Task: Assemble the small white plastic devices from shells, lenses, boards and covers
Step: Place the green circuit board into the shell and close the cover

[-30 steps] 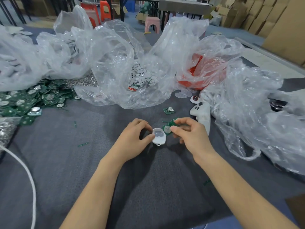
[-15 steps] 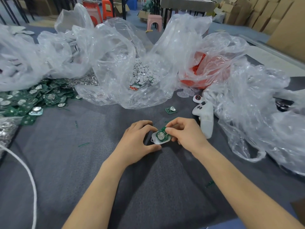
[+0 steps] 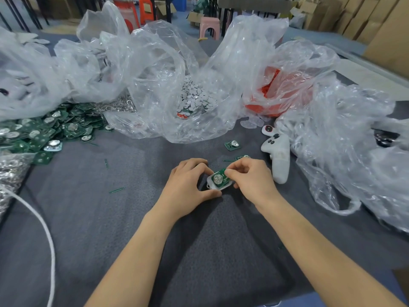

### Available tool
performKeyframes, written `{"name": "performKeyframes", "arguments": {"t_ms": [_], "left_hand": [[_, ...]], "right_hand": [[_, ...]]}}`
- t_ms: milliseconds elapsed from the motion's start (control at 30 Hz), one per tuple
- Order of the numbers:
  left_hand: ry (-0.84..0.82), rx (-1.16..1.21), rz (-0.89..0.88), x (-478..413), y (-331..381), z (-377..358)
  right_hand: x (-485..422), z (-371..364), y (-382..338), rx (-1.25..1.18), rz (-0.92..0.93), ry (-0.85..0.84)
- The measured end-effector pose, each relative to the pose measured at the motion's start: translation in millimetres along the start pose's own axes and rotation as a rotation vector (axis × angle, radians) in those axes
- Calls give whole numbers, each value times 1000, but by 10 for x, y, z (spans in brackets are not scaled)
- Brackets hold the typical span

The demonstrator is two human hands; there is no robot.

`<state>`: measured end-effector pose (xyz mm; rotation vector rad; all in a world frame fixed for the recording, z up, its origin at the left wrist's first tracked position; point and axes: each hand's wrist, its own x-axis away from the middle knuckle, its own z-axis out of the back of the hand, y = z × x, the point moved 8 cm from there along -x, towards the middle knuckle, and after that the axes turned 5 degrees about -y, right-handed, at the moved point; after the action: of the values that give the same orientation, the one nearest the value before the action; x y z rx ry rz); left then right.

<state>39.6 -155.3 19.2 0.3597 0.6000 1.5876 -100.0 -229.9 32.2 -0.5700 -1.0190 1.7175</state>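
A small white shell [image 3: 212, 186] lies on the grey cloth at the table's centre, with a green board [image 3: 219, 179] carrying a silver coin cell seated in it. My left hand [image 3: 188, 187] grips the shell from the left, thumb under its near edge. From the right, my right hand [image 3: 250, 180] pinches the board's far right corner. A loose green board [image 3: 232, 144] lies just beyond my hands. A heap of green boards [image 3: 44, 129] sits at the far left.
Crumpled clear plastic bags crowd the back and right: one holds round white discs [image 3: 194, 97], another red parts [image 3: 278, 91]. A white game controller [image 3: 279, 157] lies right of my hands. A white cord [image 3: 44, 229] curves at the left. Metal rings [image 3: 11, 171] fill a bag at left.
One second ago the shell was empty and my right hand held the board beside it. The board now sits in the shell, and both hands have closed in on it.
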Motion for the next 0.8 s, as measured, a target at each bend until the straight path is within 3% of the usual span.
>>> {"name": "performKeyframes", "arguments": {"t_ms": [800], "left_hand": [[21, -19, -4, 2, 14, -8]], "right_hand": [[137, -48, -123, 220, 146, 117]]}}
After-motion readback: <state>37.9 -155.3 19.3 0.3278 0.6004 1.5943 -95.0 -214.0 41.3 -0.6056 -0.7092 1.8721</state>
